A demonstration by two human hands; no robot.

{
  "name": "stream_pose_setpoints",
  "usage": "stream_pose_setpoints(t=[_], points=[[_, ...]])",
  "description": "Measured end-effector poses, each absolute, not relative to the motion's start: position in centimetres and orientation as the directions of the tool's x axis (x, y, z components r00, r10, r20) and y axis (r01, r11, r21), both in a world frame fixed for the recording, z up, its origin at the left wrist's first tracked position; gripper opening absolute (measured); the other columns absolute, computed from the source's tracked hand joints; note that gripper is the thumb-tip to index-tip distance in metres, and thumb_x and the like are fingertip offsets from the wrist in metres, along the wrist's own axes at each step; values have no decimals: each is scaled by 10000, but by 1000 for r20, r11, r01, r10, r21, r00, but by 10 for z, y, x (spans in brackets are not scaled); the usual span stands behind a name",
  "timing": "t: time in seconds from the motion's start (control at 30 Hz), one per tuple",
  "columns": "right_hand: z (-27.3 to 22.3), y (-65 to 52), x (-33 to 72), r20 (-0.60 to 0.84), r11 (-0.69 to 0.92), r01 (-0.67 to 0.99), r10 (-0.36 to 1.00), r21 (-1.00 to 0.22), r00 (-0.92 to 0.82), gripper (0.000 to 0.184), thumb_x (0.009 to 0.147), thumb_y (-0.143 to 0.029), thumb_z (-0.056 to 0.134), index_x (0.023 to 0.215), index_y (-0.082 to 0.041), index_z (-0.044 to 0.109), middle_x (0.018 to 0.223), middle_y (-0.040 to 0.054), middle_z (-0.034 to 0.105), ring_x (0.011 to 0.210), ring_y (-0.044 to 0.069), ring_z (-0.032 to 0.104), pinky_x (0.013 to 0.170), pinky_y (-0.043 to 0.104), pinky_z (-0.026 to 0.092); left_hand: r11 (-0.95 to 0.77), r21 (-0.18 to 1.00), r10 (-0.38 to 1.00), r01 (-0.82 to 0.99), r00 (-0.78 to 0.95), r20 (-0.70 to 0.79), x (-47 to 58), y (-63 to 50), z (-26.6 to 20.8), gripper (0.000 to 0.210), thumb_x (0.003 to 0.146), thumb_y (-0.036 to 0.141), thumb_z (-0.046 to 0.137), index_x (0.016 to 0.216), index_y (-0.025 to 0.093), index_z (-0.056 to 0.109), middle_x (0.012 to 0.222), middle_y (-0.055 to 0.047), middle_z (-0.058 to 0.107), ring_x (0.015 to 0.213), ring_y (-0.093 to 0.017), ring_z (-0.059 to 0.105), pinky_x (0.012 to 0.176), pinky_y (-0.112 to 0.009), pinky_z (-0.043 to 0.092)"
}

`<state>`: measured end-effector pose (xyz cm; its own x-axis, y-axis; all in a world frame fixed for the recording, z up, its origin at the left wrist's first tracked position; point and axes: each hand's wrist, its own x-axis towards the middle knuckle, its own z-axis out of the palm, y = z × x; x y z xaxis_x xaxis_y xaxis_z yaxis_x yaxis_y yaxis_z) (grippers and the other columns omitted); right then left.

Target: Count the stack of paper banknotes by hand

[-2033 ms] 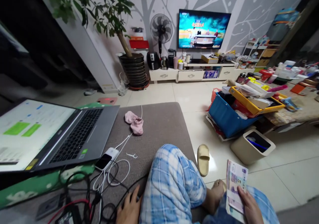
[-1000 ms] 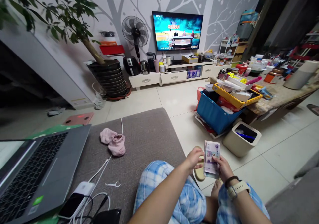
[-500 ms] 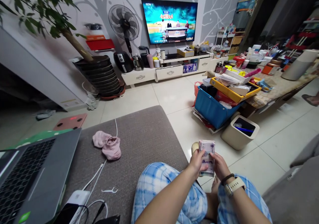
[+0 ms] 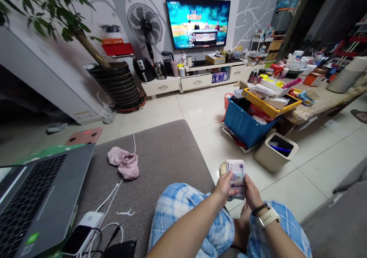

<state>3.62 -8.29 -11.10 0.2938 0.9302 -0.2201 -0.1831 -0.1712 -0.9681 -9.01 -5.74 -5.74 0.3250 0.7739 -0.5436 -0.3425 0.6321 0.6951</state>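
A stack of purplish banknotes (image 4: 237, 173), the top one showing a 5, stands upright between my hands above my knees. My left hand (image 4: 225, 186) grips its left edge, with the thumb across the front and fingers around the lower part. At the right edge, my right hand (image 4: 252, 191) holds the stack with its thumb against the side; the other fingers are mostly hidden behind. A dark band and a cream-strapped watch (image 4: 268, 217) are on my right wrist. Blue plaid trousers (image 4: 179, 208) cover my legs below the hands.
On the grey couch seat (image 4: 172, 147) lie pink socks (image 4: 124, 162), white cables, a floss pick (image 4: 125, 213) and a laptop (image 4: 43, 200). A beige bin (image 4: 262, 160) and a blue crate (image 4: 241, 122) stand ahead right, beside a cluttered table (image 4: 315, 103).
The banknotes and both hands have shifted slightly left and up in the picture. The top note's 5 shows more clearly now. Both hands still hold the stack.
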Motion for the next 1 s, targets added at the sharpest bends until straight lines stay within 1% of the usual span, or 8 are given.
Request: stream_pose_setpoints(t=[0.13,0.23,0.4,0.6,0.67,0.77,0.9,1.0], points=[[-107,-81,39,-184,-155,-157,965,-975,189,576,781,-742,571,908,-209,746,1029,96,756,999,288,675,969,424,497,637,677,771,-369,276,-575,-94,-53,-50,436,871,515,587,1051,124,650,950,-138,705,734,-195,664,543,-261,497],[-101,-80,38,-132,-116,-102,976,-988,175,558,785,-727,582,893,-201,732,996,95,753,944,275,669,929,412,510,650,665,758,-368,250,-602,-95,-52,-47,413,880,500,584,1052,129,643,947,-136,702,732,-192,665,542,-257,499],[-95,-82,35,-62,-65,10,978,-998,198,556,847,-704,517,910,-187,712,938,88,733,859,243,641,844,357,514,663,647,747,-377,267,-609,-94,-54,-47,383,914,467,533,1073,133,634,995,-146,697,761,-192,664,558,-264,506],[-104,-83,36,-105,-101,-35,980,-994,166,521,839,-683,547,895,-191,710,873,65,709,794,221,618,763,328,508,650,666,758,-366,245,-604,-96,-52,-58,431,846,511,608,1043,129,638,960,-138,691,752,-195,652,561,-266,497],[-109,-82,37,-141,-131,-63,971,-989,195,539,827,-689,551,951,-191,716,805,49,686,711,199,588,656,309,490,646,670,761,-366,235,-605,-96,-51,-65,434,842,517,602,1039,132,636,942,-132,689,739,-193,648,558,-264,490],[-115,-81,40,-174,-160,-75,945,-984,277,570,814,-699,546,1004,-188,708,719,25,641,575,158,509,511,277,402,655,670,751,-349,201,-629,-97,-48,-78,414,865,500,553,1047,135,626,921,-127,682,719,-191,645,533,-249,459],[-118,-81,42,-146,-144,-30,926,-989,348,521,779,-700,589,804,-185,660,618,-3,567,525,135,457,500,266,364,682,660,723,-314,154,-674,-97,-48,-91,343,890,439,499,1017,141,613,898,-115,667,697,-178,624,500,-227,423],[-120,-83,40,-145,-162,26,934,-986,325,537,744,-721,612,638,-197,564,522,-31,481,491,124,406,504,268,346,695,660,709,-284,120,-695,-97,-52,-96,315,878,419,515,1013,149,607,871,-106,660,695,-181,615,494,-223,418]])
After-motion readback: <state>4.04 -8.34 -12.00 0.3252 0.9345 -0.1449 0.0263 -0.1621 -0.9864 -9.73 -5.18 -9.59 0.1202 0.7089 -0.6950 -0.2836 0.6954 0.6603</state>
